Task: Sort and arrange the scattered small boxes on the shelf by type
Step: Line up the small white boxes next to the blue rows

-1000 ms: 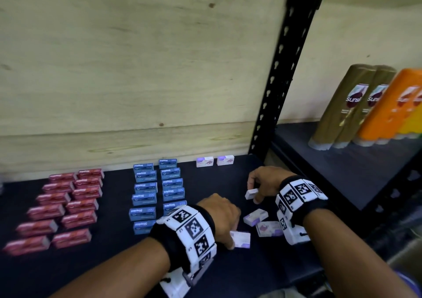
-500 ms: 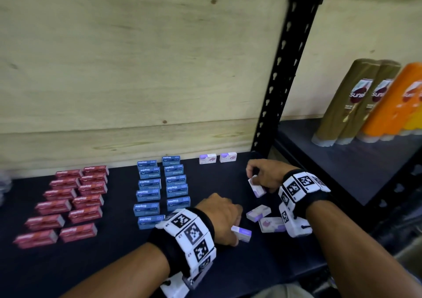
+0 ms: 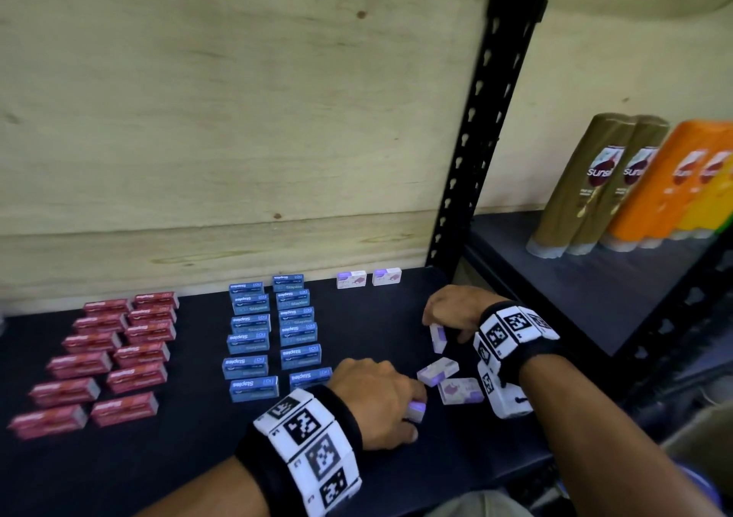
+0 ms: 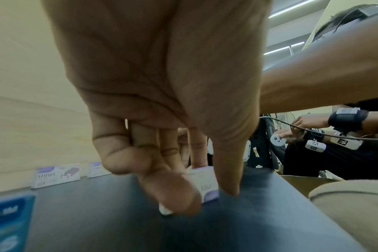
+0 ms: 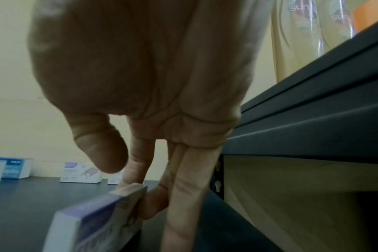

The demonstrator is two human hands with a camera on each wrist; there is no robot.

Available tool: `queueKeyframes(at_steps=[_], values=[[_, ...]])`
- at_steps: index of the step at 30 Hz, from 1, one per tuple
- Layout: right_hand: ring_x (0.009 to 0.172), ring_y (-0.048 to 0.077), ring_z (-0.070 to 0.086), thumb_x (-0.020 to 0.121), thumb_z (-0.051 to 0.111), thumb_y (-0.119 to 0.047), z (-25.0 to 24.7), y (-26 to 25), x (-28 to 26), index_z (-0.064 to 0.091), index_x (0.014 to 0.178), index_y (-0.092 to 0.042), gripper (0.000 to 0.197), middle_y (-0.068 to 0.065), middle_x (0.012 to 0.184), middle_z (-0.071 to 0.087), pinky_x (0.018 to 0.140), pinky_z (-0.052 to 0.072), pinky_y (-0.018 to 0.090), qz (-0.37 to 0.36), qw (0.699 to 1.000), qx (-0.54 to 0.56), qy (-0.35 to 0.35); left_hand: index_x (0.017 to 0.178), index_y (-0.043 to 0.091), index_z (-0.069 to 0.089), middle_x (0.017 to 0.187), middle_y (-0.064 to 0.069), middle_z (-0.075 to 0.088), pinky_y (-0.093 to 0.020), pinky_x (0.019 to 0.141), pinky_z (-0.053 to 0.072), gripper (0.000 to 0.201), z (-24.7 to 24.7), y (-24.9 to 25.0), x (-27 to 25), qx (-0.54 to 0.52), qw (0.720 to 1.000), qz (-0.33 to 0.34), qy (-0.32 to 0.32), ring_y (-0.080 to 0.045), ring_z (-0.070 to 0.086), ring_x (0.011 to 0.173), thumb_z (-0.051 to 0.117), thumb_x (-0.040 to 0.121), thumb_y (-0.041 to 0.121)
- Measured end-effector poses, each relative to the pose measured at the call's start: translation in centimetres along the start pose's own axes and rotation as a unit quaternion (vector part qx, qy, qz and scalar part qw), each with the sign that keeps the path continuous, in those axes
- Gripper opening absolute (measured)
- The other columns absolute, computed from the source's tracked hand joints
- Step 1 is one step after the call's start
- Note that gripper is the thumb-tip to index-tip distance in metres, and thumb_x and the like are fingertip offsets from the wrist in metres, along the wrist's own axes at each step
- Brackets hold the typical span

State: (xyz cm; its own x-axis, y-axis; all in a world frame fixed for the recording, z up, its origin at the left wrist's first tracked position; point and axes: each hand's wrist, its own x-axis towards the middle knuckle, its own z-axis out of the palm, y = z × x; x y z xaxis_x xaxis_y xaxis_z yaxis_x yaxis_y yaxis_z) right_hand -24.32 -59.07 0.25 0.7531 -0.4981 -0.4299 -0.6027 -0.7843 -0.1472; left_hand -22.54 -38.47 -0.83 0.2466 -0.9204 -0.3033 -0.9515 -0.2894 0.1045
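The left hand [image 3: 373, 401] has its fingers curled over a white-and-purple staple box [image 3: 415, 411] near the shelf's front edge, thumb and fingertips pinching it against the black shelf [image 3: 198, 457]. The right hand [image 3: 452, 310], nearer the right edge, holds a second white-and-purple box [image 3: 438, 337] tilted up on end between its fingertips [image 5: 153, 202]. To do this step well, each box should probably be turned label-forward and carried to the back edge, where two matching boxes [image 3: 369, 278] already stand side by side against the wooden back panel [image 3: 238, 120], and set down square just in front of them to carry on the rows. Two more loose boxes [image 3: 448, 379] lie askew between the hands; they sit close to the wrists and could be knocked. The blue boxes [image 3: 273, 334] stand in two columns mid-shelf, the red boxes [image 3: 107, 354] toward the left edge, both well apart from the route. The black upright post [image 3: 476, 140] bounds the right side, with shampoo bottles [image 3: 634, 183] on the neighbouring shelf.
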Motion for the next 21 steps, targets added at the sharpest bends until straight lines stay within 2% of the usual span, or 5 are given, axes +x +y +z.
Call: queueKeyframes(at_steps=[3,7,11,15,21], values=[[0.104,0.021,0.063,0.091,0.052,-0.018,-0.1,0.0,-0.4,0.07,0.115,-0.02,0.03,-0.001,0.117,0.064,0.093,0.053,0.033,0.005,1.0,-0.005,0.003,0.116,0.033,0.06,0.116,-0.002,0.062,-0.036,0.084,0.036,0.032,0.1,0.1,-0.2,-0.007,1.0,-0.001,0.015,-0.028,0.056,0.108,0.052,0.091,0.052],[0.068,0.001,0.053,0.088,0.067,-0.023,0.1,0.4,-0.1,0.069,0.111,-0.028,0.024,-0.013,0.088,0.06,0.062,0.046,0.017,-0.009,1.0,-0.013,0.0,0.111,0.031,0.062,0.116,0.0,0.062,-0.035,0.081,0.037,0.021,0.1,-0.4,-0.1,-0.017,1.0,-0.005,0.006,-0.026,0.056,0.107,0.054,0.093,0.039],[0.064,0.002,0.049,0.09,0.066,-0.03,0.0,0.4,0.4,0.063,0.111,-0.029,0.021,-0.012,0.094,0.057,0.063,0.043,0.021,-0.022,0.999,-0.032,0.013,0.109,0.033,0.054,0.111,0.001,0.06,-0.032,0.075,0.036,0.024,-0.8,-1.9,0.6,-0.051,0.998,-0.022,0.029,-0.021,0.053,0.095,0.053,0.092,0.017],[0.079,0.01,0.056,0.092,0.063,-0.031,-0.5,0.1,1.5,0.058,0.105,-0.03,0.014,-0.009,0.1,0.057,0.068,0.043,0.024,-0.032,0.998,-0.058,0.02,0.124,0.031,0.05,0.117,0.001,0.058,-0.036,0.087,0.045,0.037,-3.3,-4.7,2.6,-0.057,0.995,-0.064,0.055,-0.023,0.055,0.107,0.059,0.09,0.02],[0.108,0.022,0.057,0.094,0.058,-0.026,-2.0,-1.0,4.7,0.057,0.116,-0.024,0.022,0.002,0.12,0.06,0.078,0.04,0.026,-0.059,0.992,-0.099,0.047,0.111,0.017,0.065,0.114,-0.004,0.062,-0.035,0.088,0.052,0.026,-6.1,-9.7,7.8,-0.046,0.984,-0.152,0.08,-0.024,0.061,0.102,0.068,0.085,0.018]])
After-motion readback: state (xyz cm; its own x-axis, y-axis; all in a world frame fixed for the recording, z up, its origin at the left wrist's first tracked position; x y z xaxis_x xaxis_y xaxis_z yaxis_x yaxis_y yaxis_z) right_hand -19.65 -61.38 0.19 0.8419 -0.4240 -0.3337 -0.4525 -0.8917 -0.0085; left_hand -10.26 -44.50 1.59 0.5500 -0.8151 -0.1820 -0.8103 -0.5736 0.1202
